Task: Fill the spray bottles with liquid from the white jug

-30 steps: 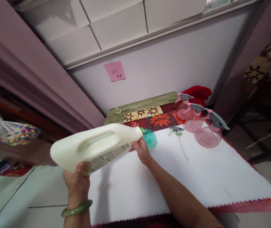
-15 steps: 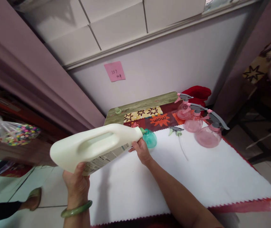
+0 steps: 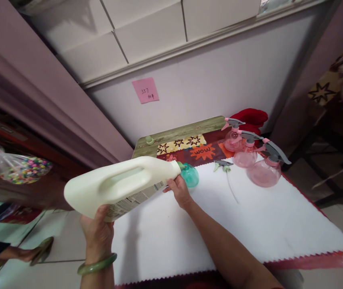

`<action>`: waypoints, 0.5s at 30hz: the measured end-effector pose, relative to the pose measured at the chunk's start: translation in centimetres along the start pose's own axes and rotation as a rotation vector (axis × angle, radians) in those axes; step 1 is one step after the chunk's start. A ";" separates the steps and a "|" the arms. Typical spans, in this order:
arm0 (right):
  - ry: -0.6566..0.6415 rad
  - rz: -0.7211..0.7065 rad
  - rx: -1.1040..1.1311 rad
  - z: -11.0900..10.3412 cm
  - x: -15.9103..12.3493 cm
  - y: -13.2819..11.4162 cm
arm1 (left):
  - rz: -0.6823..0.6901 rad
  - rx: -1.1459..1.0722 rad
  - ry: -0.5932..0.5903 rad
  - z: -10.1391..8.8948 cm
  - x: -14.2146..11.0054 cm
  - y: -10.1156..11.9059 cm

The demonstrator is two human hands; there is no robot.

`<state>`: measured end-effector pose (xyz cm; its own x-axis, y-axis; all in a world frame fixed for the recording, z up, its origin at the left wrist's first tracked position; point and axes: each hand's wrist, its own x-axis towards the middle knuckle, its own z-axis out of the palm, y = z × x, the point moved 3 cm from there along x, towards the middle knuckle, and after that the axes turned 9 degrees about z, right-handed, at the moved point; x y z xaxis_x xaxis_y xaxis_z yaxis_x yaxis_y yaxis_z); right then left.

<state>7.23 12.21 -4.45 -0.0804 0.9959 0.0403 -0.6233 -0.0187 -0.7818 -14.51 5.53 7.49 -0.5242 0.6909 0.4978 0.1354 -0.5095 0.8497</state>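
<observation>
You hold the white jug tipped over the table, its base end near the left edge and its mouth right at the neck of the green bottle, which stands toward the far edge of the white cover. Whether anything is flowing cannot be seen. Your left hand, below a green bangle, grips the underside of the jug's base end; your right hand is closed on its neck, close beside the green bottle. Between that bottle and the right edge lies a spray head, its thin tube pointing toward the near edge. Three pink spray bottles stand in a row along the right edge, up to the far right corner. A small green cap sits at the far left corner. Past the far edge, a pink note is stuck on the wall. Beyond the left edge, another person's foot rests on the floor.
</observation>
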 end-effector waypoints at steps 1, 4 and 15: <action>-0.002 -0.001 0.000 0.0 0.0 0.0 | 0.000 0.005 -0.005 0.0 0.0 0.0; -0.001 -0.004 0.006 0.0 0.0 0.0 | 0.008 0.013 -0.003 0.0 0.0 0.1; 0.000 -0.005 0.015 0.0 0.0 0.2 | -0.003 0.011 0.029 -0.1 0.0 0.0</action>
<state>7.11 12.23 -4.66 -0.0773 0.9960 0.0443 -0.6356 -0.0150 -0.7719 -14.58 5.44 7.50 -0.5483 0.6774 0.4903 0.1432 -0.5016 0.8532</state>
